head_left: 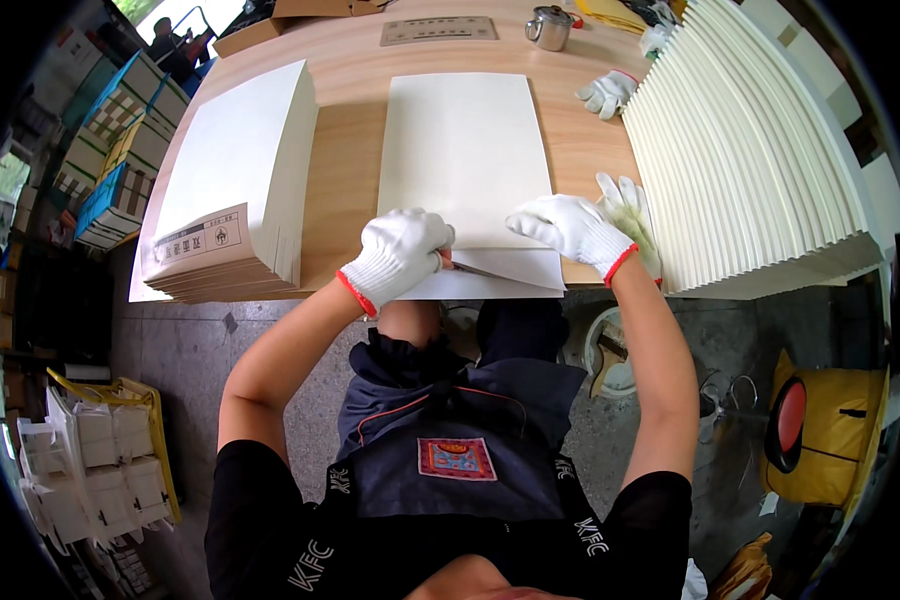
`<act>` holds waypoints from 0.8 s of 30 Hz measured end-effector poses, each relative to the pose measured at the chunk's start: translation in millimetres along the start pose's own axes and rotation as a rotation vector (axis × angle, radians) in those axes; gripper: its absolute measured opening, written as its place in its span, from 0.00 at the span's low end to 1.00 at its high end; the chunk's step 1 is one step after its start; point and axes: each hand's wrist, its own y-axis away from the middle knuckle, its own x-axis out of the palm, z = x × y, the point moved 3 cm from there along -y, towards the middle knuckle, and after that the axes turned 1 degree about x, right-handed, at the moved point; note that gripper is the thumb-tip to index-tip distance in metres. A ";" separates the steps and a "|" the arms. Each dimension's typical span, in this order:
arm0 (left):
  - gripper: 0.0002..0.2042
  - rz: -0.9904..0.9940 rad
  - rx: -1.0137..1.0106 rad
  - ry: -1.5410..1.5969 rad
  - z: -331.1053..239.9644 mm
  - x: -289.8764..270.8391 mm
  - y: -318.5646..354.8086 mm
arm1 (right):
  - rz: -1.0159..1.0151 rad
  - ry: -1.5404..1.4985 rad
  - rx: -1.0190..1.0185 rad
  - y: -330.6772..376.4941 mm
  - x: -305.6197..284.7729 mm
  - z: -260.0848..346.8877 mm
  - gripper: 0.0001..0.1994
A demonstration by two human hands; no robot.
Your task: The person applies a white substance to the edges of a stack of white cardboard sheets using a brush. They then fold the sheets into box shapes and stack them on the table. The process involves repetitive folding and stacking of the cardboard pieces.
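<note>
A large white sheet lies flat before me on the wooden table, its near part folded or overlapped by another white sheet at the table's front edge. My left hand, in a white knit glove with a red cuff, is closed at the sheet's near left. A thin dark strip runs from its fingers along the paper; whether it is a blade or a gap is unclear. My right hand, gloved alike, rests on the sheet's near right with fingers extended, holding nothing visible.
A tall stack of white sheets with a brown printed wrapper stands left. Many layered white boards lean right. Loose work gloves lie beside them. A metal mug and a brown card sit at the far side.
</note>
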 end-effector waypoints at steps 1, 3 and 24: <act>0.08 -0.025 0.007 0.018 1.8 -1.4 -0.7 | 0.022 0.013 -0.002 -1.2 0.2 0.3 0.28; 0.09 0.051 0.009 0.048 5.2 1.3 -2.3 | 0.065 0.040 -0.007 -3.1 1.3 1.0 0.29; 0.17 -0.016 0.194 0.255 -68.4 -11.7 27.9 | 0.015 -0.035 0.035 11.1 4.0 6.4 0.20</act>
